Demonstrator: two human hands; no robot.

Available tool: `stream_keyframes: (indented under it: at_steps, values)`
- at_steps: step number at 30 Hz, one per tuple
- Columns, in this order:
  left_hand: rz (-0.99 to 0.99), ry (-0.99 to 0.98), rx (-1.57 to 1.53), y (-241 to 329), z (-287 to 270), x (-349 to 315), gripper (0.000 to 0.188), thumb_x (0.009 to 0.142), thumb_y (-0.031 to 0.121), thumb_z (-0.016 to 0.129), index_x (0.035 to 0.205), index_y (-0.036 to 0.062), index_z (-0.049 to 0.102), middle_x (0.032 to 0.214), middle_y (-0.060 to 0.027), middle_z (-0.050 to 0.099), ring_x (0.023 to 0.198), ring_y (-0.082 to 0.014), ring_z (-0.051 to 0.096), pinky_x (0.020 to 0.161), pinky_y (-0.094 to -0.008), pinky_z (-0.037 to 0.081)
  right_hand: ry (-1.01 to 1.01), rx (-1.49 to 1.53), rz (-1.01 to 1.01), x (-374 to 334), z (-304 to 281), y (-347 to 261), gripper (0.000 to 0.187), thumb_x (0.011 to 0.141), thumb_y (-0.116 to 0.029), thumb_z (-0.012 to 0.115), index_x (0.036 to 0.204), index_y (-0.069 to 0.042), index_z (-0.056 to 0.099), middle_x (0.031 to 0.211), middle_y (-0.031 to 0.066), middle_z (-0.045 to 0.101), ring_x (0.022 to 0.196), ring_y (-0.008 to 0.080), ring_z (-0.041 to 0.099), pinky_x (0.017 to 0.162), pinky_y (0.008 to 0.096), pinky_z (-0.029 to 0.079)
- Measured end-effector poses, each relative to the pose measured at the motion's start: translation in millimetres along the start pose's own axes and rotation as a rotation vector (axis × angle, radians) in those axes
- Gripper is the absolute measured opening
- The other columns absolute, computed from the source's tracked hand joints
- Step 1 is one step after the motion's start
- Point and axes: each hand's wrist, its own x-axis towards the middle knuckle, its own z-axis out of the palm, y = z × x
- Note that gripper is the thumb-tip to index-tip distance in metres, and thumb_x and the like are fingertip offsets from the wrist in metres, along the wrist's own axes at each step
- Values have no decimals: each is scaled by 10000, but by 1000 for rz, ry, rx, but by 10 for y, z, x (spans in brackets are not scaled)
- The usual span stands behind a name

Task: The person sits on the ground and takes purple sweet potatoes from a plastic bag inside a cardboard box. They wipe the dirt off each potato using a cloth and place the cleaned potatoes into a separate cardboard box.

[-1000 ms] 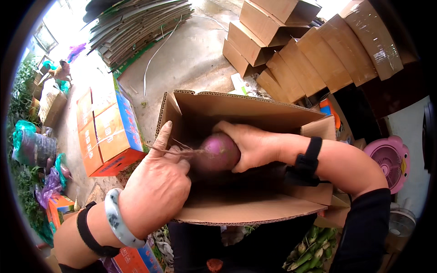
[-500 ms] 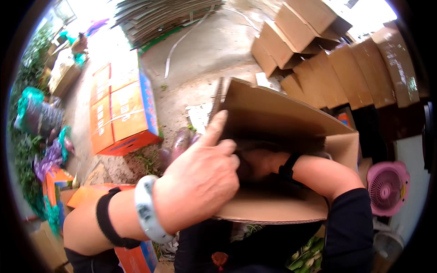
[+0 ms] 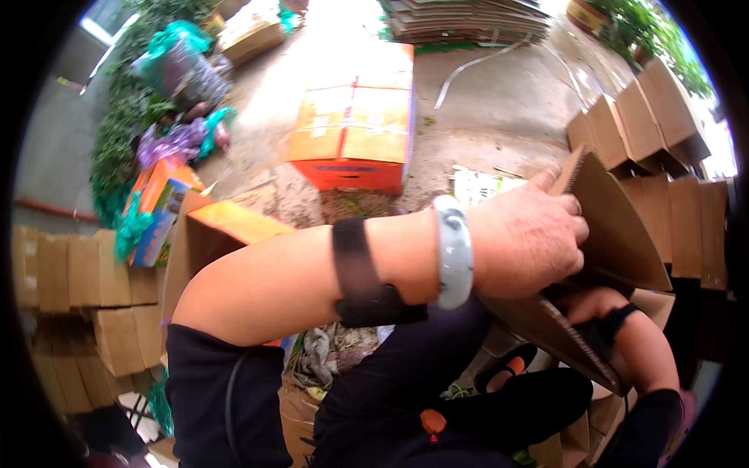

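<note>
A brown cardboard box [image 3: 620, 226] stands tilted at my right, its flaps raised. My left hand [image 3: 530, 234] reaches across and grips the box's upper left edge, fingers closed against the board. A pale marbled bangle [image 3: 452, 251] and a dark strap circle that arm. My right hand [image 3: 597, 304] is inside the box opening, with a black band at the wrist. The box wall and shadow hide its fingers, so whether it holds anything cannot be seen.
A tied orange carton [image 3: 355, 117] stands on the concrete ahead. Flattened cardboard [image 3: 468, 22] is stacked behind it. More brown boxes [image 3: 636, 129] line the right side, others [image 3: 86, 269] the left. Plastic bags [image 3: 183, 66] lie by the plants; another opened box [image 3: 183, 249] sits beside my left arm.
The view has swung left, so the orange carton and the box appear farther right. The box now tilts more steeply. My left hand remains at its edge, the right inside.
</note>
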Motion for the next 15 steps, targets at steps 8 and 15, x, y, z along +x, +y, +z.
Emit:
stream_keyframes:
  at_steps: [8, 15]
  values:
    - [-744, 2, 14, 654, -998, -2167, 238, 827, 89, 662, 1062, 50, 666, 1000, -123, 656, 960, -300, 624, 840, -373, 495, 586, 296, 139, -1268, -341, -1258, 605, 729, -80, 726, 1295, 30, 542, 1111, 145, 666, 995, 225, 644, 841, 324, 528]
    - [-1282, -46, -100, 1303, -707, -4040, 201, 853, 141, 578, 950, 17, 702, 916, -177, 678, 892, -361, 643, 805, -439, 520, 1190, 12, -201, -1347, -245, -2497, 426, 799, 47, 578, 1220, -15, 576, 962, 33, 604, 875, 91, 564, 772, 232, 445]
